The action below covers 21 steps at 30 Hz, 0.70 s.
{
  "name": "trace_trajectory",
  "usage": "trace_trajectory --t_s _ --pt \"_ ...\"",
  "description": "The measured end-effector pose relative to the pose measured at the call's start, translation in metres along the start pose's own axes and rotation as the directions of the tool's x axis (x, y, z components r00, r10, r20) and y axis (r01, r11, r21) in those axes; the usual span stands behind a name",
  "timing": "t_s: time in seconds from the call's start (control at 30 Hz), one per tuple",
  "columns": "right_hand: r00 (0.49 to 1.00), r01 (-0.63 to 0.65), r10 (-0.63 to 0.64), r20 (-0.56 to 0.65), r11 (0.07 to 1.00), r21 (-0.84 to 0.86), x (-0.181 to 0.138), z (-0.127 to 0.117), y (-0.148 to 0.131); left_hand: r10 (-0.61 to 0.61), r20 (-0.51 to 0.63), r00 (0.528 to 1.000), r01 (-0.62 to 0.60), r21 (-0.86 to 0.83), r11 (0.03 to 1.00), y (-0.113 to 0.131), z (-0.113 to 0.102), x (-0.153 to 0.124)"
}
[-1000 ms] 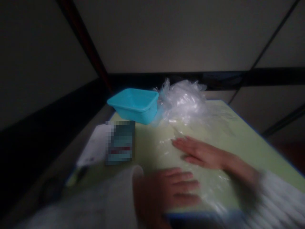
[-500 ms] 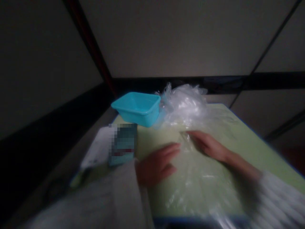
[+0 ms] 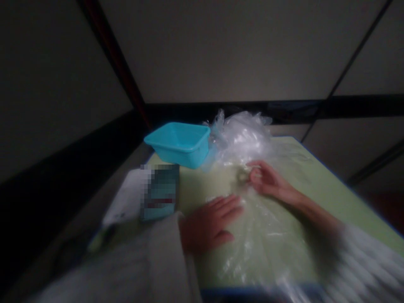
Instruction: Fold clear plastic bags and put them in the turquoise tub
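A clear plastic bag [image 3: 265, 240] lies flat on the pale green mat [image 3: 315, 176] in front of me. My left hand [image 3: 208, 223] rests flat on the bag's near left part, fingers stretched out toward the right. My right hand [image 3: 268, 179] is at the bag's far end, fingers curled in a pinch on the bag's edge. Both wrists come out of light sleeves. The picture is dim and blurred.
A turquoise plastic tub [image 3: 178, 143] stands at the mat's far left corner. A heap of crumpled clear bags [image 3: 243, 136] lies right beside it. A teal booklet [image 3: 159, 191] and a white sheet [image 3: 124, 198] lie at the left edge. Dark partition walls surround the table.
My right hand went from lying flat on the bag to pinching its far edge, moving away from me. My left hand shifted left and further from me, still flat on the bag.
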State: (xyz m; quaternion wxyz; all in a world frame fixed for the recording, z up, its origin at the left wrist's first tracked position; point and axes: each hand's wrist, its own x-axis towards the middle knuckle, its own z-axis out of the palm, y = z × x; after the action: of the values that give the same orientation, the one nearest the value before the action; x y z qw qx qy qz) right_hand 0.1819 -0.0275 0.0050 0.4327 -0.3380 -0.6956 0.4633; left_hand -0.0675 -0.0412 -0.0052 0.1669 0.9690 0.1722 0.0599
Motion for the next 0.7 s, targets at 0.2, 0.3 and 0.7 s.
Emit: trace_trajectory --t_s 0.2,0.3,0.7 --pt "0.980 -0.052 0.019 -0.198 0.985 -0.164 0.001 -0.005 0.013 0.007 -0.005 1.000 -0.007 0.014 1.000 0.000 0.000 0.000" --pt "0.951 -0.130 0.004 -0.308 0.913 -0.387 -0.002 -0.017 0.014 -0.005 0.012 1.000 0.005 0.033 0.999 0.000 0.000 0.000" --pt "0.996 0.092 -0.059 0.071 0.596 -0.798 -0.017 0.009 -0.008 -0.071 -0.156 0.985 0.062 -0.065 0.996 0.004 -0.001 0.001"
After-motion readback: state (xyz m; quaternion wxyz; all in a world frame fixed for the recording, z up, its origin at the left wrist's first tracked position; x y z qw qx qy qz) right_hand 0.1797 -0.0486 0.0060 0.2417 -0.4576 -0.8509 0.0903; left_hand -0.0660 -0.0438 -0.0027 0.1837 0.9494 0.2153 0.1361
